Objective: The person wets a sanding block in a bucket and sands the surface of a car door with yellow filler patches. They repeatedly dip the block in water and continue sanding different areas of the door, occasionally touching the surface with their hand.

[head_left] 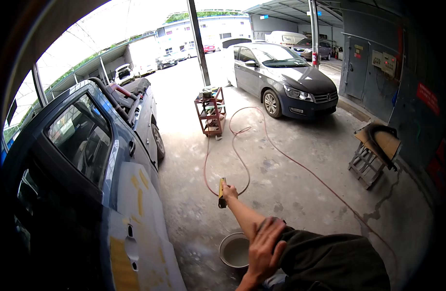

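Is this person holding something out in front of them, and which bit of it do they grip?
The right hand grips a flat yellow and black block along its edge. The left hand holds nothing; it rests on the right arm.

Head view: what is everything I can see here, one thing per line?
Sanded car: one, dark blue with pale and yellow filler patches, left.
Parked car: one, dark grey, upper centre.
Cart: one, red, by a pillar.
Hose: one, red, looping over the concrete floor.
Bucket: one, grey, bottom centre.
Stand: one, wooden, holding a dark panel, right.
Sanding block: one, yellow and black, in the outstretched right hand.
Left hand: resting on the right upper arm.
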### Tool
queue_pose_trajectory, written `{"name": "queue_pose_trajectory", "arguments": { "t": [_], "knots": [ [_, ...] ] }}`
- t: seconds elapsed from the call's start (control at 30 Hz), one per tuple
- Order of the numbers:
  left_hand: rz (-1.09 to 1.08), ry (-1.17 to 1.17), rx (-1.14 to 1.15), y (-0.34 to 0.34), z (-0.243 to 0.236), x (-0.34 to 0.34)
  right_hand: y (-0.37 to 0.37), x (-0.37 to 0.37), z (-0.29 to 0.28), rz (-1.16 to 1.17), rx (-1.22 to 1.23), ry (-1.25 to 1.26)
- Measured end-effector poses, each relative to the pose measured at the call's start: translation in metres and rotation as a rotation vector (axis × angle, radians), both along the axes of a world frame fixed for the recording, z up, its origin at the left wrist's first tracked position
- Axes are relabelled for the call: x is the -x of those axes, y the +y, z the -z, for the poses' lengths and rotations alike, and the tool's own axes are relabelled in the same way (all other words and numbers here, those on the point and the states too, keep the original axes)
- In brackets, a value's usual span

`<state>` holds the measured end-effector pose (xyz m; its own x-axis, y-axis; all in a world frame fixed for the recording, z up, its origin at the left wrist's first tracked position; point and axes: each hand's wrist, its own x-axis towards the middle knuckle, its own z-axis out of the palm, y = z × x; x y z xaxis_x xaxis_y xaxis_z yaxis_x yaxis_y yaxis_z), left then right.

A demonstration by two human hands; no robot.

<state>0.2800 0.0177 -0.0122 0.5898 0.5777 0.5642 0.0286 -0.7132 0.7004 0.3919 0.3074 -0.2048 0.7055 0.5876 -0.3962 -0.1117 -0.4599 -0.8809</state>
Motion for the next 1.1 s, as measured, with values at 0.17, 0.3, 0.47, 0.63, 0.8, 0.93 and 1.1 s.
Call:
{"name": "queue_pose_trajectory", "arguments": {
  "t": [0.17,0.3,0.47,0.63,0.8,0.93,1.1],
  "knots": [
    [0.106,-0.163,0.152,-0.022,-0.011,0.012,-0.006,-0.014,0.041,-0.055,0.018,0.027],
    [0.109,-0.31,0.536,-0.033,0.004,0.043,-0.015,-0.036,0.073,-0.124,0.053,0.034],
    [-0.122,-0.308,0.931,-0.04,0.078,0.094,-0.038,-0.056,0.119,-0.543,-0.033,-0.034],
    [-0.492,-0.376,1.078,-0.056,0.169,0.127,-0.072,-0.022,0.192,-0.912,0.223,0.004],
    [-0.835,-0.487,1.317,-0.07,0.249,0.104,-0.116,-0.036,0.337,-1.127,0.395,-0.09],
    [-1.107,-0.57,1.641,-0.122,0.343,0.117,-0.158,0.02,0.462,-1.244,0.423,-0.254],
    [-1.361,-0.437,1.682,-0.186,0.441,0.118,-0.169,0.031,0.575,-1.621,0.385,-0.745]
  ]
}}
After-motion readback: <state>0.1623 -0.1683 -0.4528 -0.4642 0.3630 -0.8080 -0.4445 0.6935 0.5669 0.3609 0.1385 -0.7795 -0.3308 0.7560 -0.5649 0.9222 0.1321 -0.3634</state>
